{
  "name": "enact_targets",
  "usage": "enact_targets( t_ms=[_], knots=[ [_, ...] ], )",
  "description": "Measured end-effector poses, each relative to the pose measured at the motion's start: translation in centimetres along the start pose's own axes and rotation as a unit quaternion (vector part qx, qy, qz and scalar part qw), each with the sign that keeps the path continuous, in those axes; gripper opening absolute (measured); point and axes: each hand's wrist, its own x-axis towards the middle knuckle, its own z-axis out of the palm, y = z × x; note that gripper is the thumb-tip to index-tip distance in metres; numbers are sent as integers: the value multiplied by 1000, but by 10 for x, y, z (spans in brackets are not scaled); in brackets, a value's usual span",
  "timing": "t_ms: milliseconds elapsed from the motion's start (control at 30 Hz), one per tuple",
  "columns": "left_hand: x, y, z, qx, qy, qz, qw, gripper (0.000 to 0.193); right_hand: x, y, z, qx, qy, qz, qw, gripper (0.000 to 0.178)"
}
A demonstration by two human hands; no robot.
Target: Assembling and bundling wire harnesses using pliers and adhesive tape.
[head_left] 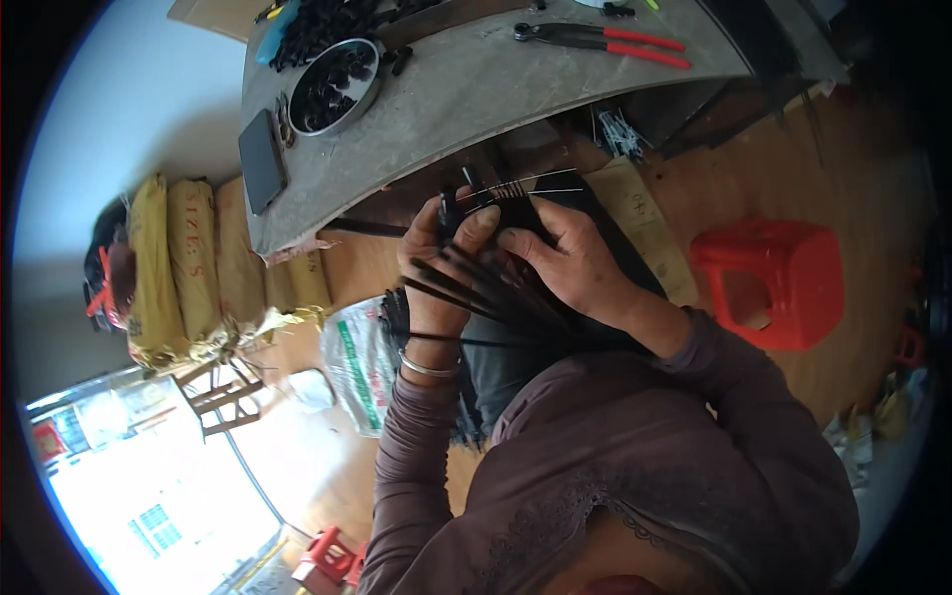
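My left hand is closed on a bunch of thin black strips, the thumb pressed on its upper end. My right hand grips the same bunch from the other side, its thumb toward the middle. The loose ends of the strips fan out below my hands, blurred. Thin metal rods cross the upper end of the bunch, and their tips stick out to the right. A small black piece stands up by my left fingers; its kind is unclear. Both hands are in front of the table's near edge, above my lap.
On the grey table are a round metal bowl of small black parts, red-handled pincers, a dark flat phone-like object and a heap of black pieces. A red stool stands right; filled sacks lean left.
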Motion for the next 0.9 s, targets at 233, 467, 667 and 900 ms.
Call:
enact_targets(
  t_ms=[233,467,667,900],
  knots=[
    [2,4,11,-107,-29,-32,993,22,9,3,-30,-360,-10,-117,925,22],
    [-1,-2,13,-173,-34,-46,983,24,14,15,-36,-56,-108,35,992,27],
    [-8,2,18,-210,-34,-61,975,25,9,13,-36,23,-120,89,989,26],
    [-11,-1,22,-216,-58,-52,973,26,10,22,-42,35,-123,196,972,37]
  ],
)
